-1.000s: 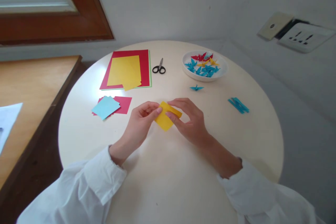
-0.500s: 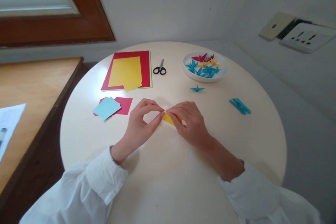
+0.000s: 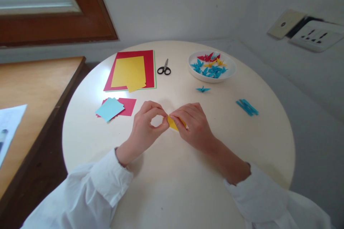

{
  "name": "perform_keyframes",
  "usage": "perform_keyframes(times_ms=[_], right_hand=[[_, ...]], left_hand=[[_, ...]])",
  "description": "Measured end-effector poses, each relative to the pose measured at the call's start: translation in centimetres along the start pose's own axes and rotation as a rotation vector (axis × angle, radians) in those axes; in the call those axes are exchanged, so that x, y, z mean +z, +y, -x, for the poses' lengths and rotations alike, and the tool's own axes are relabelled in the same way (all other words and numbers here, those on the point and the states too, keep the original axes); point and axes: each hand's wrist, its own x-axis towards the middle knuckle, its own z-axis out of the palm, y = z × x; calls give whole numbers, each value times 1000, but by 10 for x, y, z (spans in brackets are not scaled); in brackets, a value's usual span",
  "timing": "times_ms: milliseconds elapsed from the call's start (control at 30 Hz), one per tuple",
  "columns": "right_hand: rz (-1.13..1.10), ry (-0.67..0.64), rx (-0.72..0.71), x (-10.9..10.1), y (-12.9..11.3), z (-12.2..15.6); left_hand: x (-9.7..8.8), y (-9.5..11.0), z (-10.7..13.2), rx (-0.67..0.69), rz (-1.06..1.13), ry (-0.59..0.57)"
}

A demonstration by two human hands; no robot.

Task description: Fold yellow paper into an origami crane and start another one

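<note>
Paper [image 3: 172, 123], small and yellow, sits between our two hands, just above or on the table [image 3: 172, 182]; we cannot fairly judge which from here, and its folds are mostly hidden behind our fingers. Our left hand [image 3: 146, 123] pinches the paper's left end, thumb and forefinger closed on it in a ring. Our right hand [image 3: 195, 125] is clamped on the other side, the thumb lying on the near face, and its fingertips come just beside those of the left.

Left of our left hand we see light blue squares [image 3: 110, 109] fanned over pinkish-red paper [image 3: 129, 106]. Farther off, beyond that same hand, yellow sheets [image 3: 129, 71] lie on a larger red sheet [image 3: 149, 66], with a green edge showing under it. Straight beyond the gap between our hands are scissors [image 3: 164, 69], black handles toward us and blades pointing away.

Beyond our right hand we have one blue crane [image 3: 203, 89] on the tabletop, and past it a white dish [image 3: 195, 76] holding folded cranes [image 3: 215, 71] in blue, red and yellow. Well to the right of our right hand, narrow blue pieces [image 3: 247, 107] lie side by side.
</note>
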Motion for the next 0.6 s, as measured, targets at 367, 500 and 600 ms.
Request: perform_keyframes(times_ms=[367,500,600], right_hand=[[-31,43,109,-4,6,2],[-29,25,79,0,1,1],[-20,27,53,0,-1,1]], left_hand=[[-11,0,-8,-97,37,74],[-7,3,-4,-18,21,-31],[-4,1,-2,16,13,-38]])
